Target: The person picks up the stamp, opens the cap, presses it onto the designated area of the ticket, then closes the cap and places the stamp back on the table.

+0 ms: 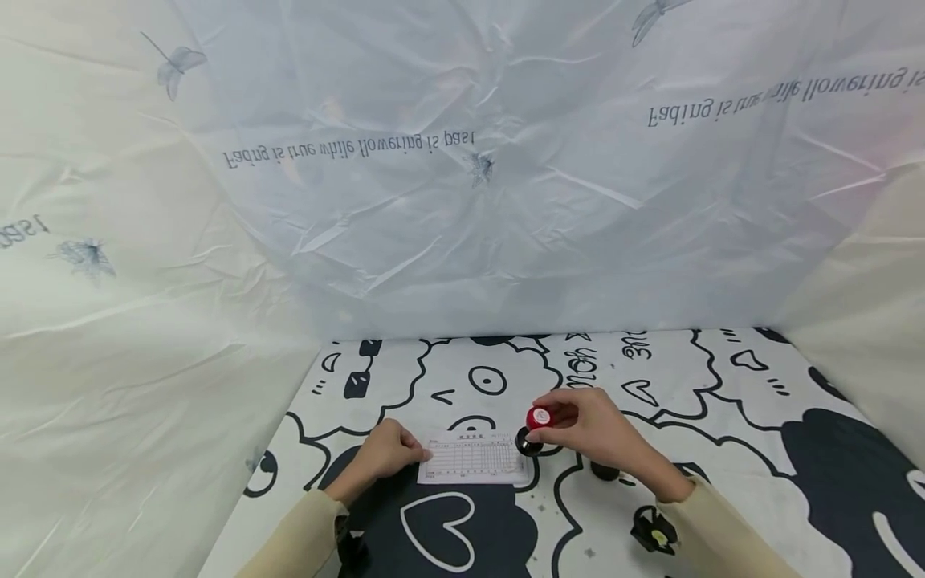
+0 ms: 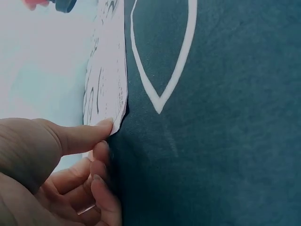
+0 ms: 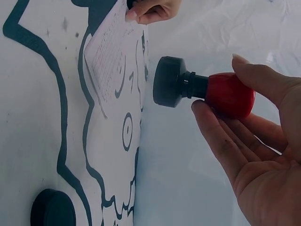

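In the head view my right hand (image 1: 596,429) holds a stamp by its rounded red handle (image 1: 539,417), between thumb and fingers. The stamp's round black base (image 3: 169,82) shows uncovered in the right wrist view, lifted off the table beside the pad's right end. A printed form pad (image 1: 473,459), white with a ruled table, lies flat on the cloth. My left hand (image 1: 386,453) pinches its left edge, thumb on top at the corner in the left wrist view. A round black cap (image 3: 52,209) lies on the table, partly behind the right forearm in the head view.
A white cloth (image 1: 744,449) with black cartoon drawings covers the table. Pale plastic sheeting (image 1: 462,241) with printed words and dragonflies hangs at the back and both sides. A small black item with a yellow spot (image 1: 654,530) shows by the right sleeve.
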Motion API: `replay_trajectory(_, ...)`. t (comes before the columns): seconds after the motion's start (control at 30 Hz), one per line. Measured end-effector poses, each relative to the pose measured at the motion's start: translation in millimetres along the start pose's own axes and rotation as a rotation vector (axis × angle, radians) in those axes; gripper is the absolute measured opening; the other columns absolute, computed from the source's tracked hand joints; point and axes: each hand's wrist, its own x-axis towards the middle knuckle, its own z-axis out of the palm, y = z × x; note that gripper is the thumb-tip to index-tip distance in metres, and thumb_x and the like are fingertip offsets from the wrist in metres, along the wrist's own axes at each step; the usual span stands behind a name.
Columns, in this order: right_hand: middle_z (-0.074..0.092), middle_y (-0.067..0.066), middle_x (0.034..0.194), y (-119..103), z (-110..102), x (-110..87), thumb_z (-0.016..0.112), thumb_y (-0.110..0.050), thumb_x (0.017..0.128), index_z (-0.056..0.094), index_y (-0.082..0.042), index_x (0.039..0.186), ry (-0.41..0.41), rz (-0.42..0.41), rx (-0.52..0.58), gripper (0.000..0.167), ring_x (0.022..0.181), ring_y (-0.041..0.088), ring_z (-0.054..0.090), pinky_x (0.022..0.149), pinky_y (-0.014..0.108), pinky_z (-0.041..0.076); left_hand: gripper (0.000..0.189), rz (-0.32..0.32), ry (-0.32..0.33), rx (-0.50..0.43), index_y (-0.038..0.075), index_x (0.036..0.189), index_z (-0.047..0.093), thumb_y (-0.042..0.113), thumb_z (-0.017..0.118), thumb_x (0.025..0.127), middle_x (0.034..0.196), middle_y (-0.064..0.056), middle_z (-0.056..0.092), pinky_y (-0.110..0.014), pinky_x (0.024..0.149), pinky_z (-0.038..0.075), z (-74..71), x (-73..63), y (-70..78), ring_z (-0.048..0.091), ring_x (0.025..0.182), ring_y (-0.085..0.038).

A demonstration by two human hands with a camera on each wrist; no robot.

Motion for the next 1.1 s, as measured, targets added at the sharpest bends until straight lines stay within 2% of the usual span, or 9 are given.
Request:
replay_trajectory(0.33, 0.077, -0.001, 0.101, 2, -2, -1.9, 0.089, -0.035, 0.085, 0.076, -0.011, 0.117, -0.009, -0.011, 0.012, 0.042, 0.086, 0.008, 0.073, 0.076, 0.021, 0.061, 0.01, 0.021, -0.002, -0.07, 0.007, 0.08, 0.082, 0.014, 0.083, 0.087, 0.07, 0.002, 0.07, -0.025, 0.056, 0.042, -5.9, -5.7, -0.9, 0.056, 0.063, -0.012)
replay_trajectory(0.7, 0.077, -0.001, 0.101, 2, -2, -2.8, 0.089, -0.033, 0.084, 0.076, -0.012, 0.116, -0.001, -0.004, 0.015, 0.041, 0.086, 0.01, 0.072, 0.076, 0.021, 0.061, 0.009, 0.06, 0.062, -0.054, 0.003, 0.096, 0.084, 0.008, 0.077, 0.093, 0.083, -0.002, 0.075, -0.026, 0.061, 0.044, -14.9, -5.2, -2.7, 0.056, 0.07, -0.013)
replay_trajectory(0.83, 0.076, 0.0, 0.101, 4, -3, -3.9, 0.089, -0.034, 0.084, 0.076, -0.011, 0.117, -0.001, -0.009, 0.023, 0.042, 0.086, 0.009, 0.072, 0.076, 0.022, 0.061, 0.011, 0.059, 0.056, -0.129, 0.003, 0.102, 0.082, 0.007, 0.075, 0.095, 0.087, -0.004, 0.075, -0.026, 0.065, 0.052, -16.9, -0.1, -2.8, 0.06, 0.072, -0.013)
replay_trajectory(0.97, 0.076, 0.0, 0.1, 6, -4, -4.9, 0.089, -0.033, 0.084, 0.076, -0.01, 0.117, 0.006, -0.015, 0.03, 0.042, 0.085, 0.009, 0.072, 0.076, 0.022, 0.061, 0.014, 0.052, 0.033, -0.253, -0.001, 0.106, 0.08, 0.006, 0.073, 0.097, 0.096, -0.009, 0.077, -0.029, 0.071, 0.063, -17.3, 9.7, -1.5, 0.068, 0.078, -0.013)
replay_trajectory(1.1, 0.076, 0.0, 0.101, 7, -4, -4.8, 0.089, -0.033, 0.085, 0.076, -0.01, 0.117, 0.0, -0.018, 0.034, 0.042, 0.085, 0.009, 0.072, 0.076, 0.022, 0.061, 0.014, 0.008, 0.022, -0.376, -0.003, 0.108, 0.078, 0.003, 0.072, 0.097, 0.101, -0.014, 0.076, -0.032, 0.074, 0.065, -17.7, 20.2, -1.1, 0.072, 0.08, -0.014)
